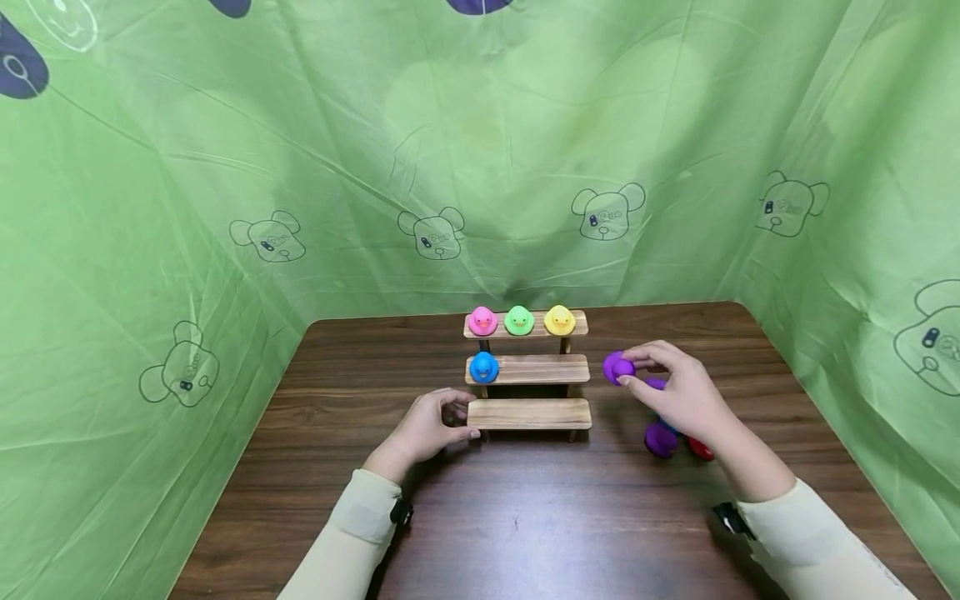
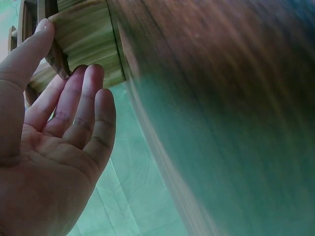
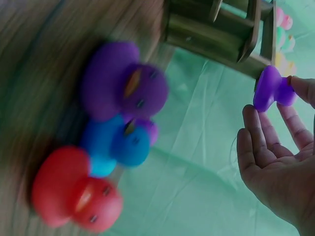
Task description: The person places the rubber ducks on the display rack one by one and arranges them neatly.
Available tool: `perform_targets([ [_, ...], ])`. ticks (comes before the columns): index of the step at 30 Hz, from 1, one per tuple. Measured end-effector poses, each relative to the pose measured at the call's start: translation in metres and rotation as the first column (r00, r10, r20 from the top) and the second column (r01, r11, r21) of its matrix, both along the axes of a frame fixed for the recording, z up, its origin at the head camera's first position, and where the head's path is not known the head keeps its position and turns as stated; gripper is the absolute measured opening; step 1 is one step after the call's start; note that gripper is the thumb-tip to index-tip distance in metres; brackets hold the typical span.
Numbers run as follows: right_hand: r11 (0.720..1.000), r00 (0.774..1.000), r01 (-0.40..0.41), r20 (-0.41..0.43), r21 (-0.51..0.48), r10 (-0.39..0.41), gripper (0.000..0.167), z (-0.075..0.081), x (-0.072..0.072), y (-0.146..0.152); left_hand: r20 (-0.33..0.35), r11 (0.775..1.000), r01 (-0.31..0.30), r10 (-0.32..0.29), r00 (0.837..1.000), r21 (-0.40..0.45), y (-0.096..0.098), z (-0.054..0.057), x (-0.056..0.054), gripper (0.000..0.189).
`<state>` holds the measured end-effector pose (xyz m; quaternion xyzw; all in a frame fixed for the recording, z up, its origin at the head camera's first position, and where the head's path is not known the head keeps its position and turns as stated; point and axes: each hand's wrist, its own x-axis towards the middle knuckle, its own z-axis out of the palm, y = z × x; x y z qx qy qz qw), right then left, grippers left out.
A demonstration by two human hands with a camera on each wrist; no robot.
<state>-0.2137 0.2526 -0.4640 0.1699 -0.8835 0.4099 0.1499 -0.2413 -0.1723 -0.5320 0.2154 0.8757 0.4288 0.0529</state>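
Note:
My right hand (image 1: 686, 392) pinches a purple rubber duck (image 1: 618, 367) between thumb and fingers, just right of a three-step wooden display stand (image 1: 529, 414). In the right wrist view the held duck (image 3: 267, 88) is clear of the table. My left hand (image 1: 432, 425) holds the left end of the lowest step, with the thumb at its front corner and fingers behind. Pink (image 1: 483, 322), green (image 1: 519, 321) and yellow (image 1: 559, 321) ducks sit along the top step. A blue duck (image 1: 483, 367) sits at the left of the middle step; the bottom step is bare.
Near my right forearm, a dark purple duck (image 3: 110, 81), a blue duck (image 3: 115, 145) and a red duck (image 3: 76, 189) stand on the brown wood table (image 1: 337, 517), with another purple one partly hidden behind. Green printed cloth (image 1: 525, 125) surrounds the table's back and sides.

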Motion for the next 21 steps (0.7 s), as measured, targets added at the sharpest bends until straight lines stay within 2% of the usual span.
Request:
perform_targets([
  [9, 0.997, 0.997, -0.070, -0.028, -0.031, 0.069, 0.028, 0.005, -0.006, -0.037, 0.002, 1.000, -0.003, 0.003, 1.000, -0.001, 0.000, -0.001, -0.001, 0.049],
  [18, 0.985, 0.990, -0.135, 0.023, -0.103, 0.138, 0.031, 0.010, -0.014, -0.073, 0.003, 1.000, -0.005, 0.005, 1.000, -0.005, -0.001, -0.001, -0.001, 0.049],
  [21, 0.986, 0.990, -0.129, 0.036, -0.107, 0.133, 0.031, 0.009, -0.016, -0.082, 0.005, 1.000, -0.005, 0.005, 1.000, -0.003, 0.000, -0.001, -0.001, 0.049],
])
